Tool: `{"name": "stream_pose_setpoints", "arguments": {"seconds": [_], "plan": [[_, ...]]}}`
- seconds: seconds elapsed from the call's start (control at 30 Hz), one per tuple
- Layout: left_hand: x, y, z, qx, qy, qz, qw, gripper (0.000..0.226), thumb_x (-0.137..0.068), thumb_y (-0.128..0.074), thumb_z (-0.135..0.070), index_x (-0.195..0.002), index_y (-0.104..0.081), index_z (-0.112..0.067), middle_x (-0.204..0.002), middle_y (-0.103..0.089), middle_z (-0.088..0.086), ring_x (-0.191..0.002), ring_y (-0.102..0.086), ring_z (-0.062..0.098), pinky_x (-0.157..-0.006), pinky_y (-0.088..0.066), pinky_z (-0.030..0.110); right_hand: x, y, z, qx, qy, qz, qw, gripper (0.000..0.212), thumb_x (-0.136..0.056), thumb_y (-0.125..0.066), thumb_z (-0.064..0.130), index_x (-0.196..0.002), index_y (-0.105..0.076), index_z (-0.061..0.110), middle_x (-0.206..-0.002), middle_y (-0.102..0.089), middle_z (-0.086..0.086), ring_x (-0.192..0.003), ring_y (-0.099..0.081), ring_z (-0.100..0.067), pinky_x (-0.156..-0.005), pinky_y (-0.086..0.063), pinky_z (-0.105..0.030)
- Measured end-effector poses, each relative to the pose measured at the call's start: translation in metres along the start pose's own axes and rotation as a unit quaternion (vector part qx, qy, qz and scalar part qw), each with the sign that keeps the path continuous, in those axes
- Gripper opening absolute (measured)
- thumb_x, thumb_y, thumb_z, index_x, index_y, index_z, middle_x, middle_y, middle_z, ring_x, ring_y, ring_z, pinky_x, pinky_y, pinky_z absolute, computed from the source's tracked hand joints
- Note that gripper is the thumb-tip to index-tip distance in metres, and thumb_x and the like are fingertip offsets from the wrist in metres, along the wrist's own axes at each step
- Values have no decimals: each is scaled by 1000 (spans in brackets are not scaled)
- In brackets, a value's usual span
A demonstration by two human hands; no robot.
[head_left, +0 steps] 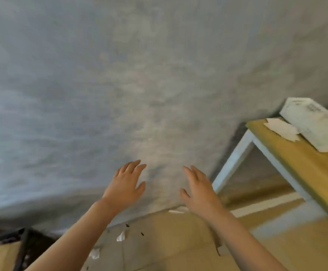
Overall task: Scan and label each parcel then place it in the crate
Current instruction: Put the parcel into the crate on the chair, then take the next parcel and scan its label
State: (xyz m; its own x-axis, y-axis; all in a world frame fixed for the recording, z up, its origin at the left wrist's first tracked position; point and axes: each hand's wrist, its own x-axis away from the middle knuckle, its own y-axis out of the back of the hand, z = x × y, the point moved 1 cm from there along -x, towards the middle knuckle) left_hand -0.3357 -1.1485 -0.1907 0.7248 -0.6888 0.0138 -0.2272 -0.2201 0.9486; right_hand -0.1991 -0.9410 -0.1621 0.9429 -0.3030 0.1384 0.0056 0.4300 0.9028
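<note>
My left hand (127,183) and my right hand (199,189) are both stretched out in front of me with straight, spread fingers, holding nothing. They hover before a grey wall, about a hand's width apart. At the right, a white parcel (315,123) with printed text lies on a wooden table (304,163), and a smaller white paper (282,129) lies beside it. No crate or scanner can be made out. The picture is blurred.
The grey wall (120,75) fills most of the view. The table has a white metal leg (233,159). Tan floor tiles (178,241) carry scraps of white paper (121,236). A dark metal frame (20,249) and cardboard sit at the bottom left.
</note>
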Motion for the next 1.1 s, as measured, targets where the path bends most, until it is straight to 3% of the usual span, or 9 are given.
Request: {"name": "stream_pose_setpoints", "arguments": {"seconds": [0.1, 0.23, 0.53, 0.67, 0.97, 1.1], "plan": [[-42, -6, -68, 26, -39, -25, 999, 73, -84, -24, -56, -146, -42, -22, -155, -37, 3, -144, -32, 26, -114, -28, 42, 20, 44, -55, -12, -13, -45, 999, 65, -98, -48, 34, -153, -17, 22, -161, -17, -8, -147, -16, -25, -119, -23, -37], [-110, -18, -224, 55, -144, -39, 987, 67, -86, -31, -52, -142, -48, -19, -151, -43, 5, -140, -39, 27, -112, -31, 43, 66, 123, -170, -11, -81, -116, 990, 66, -97, -50, 34, -154, -18, 20, -160, -18, -6, -147, -16, -21, -120, -23, -36], [-213, -76, -478, 73, -335, 15, 939, 66, -87, -35, -57, -146, -41, -27, -154, -36, -2, -142, -33, 20, -113, -34, 47, 149, 219, -368, -4, -232, -213, 949, 66, -96, -53, 34, -153, -21, 23, -158, -23, -3, -146, -19, -20, -118, -20, -33], [-251, -103, -567, 86, -372, 26, 924, 56, -94, -54, -41, -147, -39, -27, -155, -32, -5, -142, -28, 14, -117, -29, 38, 173, 253, -452, -2, -277, -244, 929, 65, -95, -54, 33, -151, -25, 21, -156, -26, -3, -146, -21, -21, -119, -24, -35], [-344, -155, -763, 100, -414, 54, 903, 69, -85, -34, -58, -146, -40, -26, -153, -36, -4, -141, -32, 16, -115, -32, 40, 210, 330, -629, -9, -355, -275, 894, 64, -95, -54, 35, -151, -27, 22, -154, -30, 1, -144, -23, -17, -117, -23, -30], [-379, -183, -846, 108, -419, 66, 899, 56, -94, -52, -42, -147, -38, -29, -155, -33, -8, -142, -29, 12, -116, -32, 40, 222, 364, -710, -14, -366, -289, 885, 64, -94, -54, 36, -151, -27, 23, -154, -30, 3, -143, -25, -16, -116, -23, -29]]}}
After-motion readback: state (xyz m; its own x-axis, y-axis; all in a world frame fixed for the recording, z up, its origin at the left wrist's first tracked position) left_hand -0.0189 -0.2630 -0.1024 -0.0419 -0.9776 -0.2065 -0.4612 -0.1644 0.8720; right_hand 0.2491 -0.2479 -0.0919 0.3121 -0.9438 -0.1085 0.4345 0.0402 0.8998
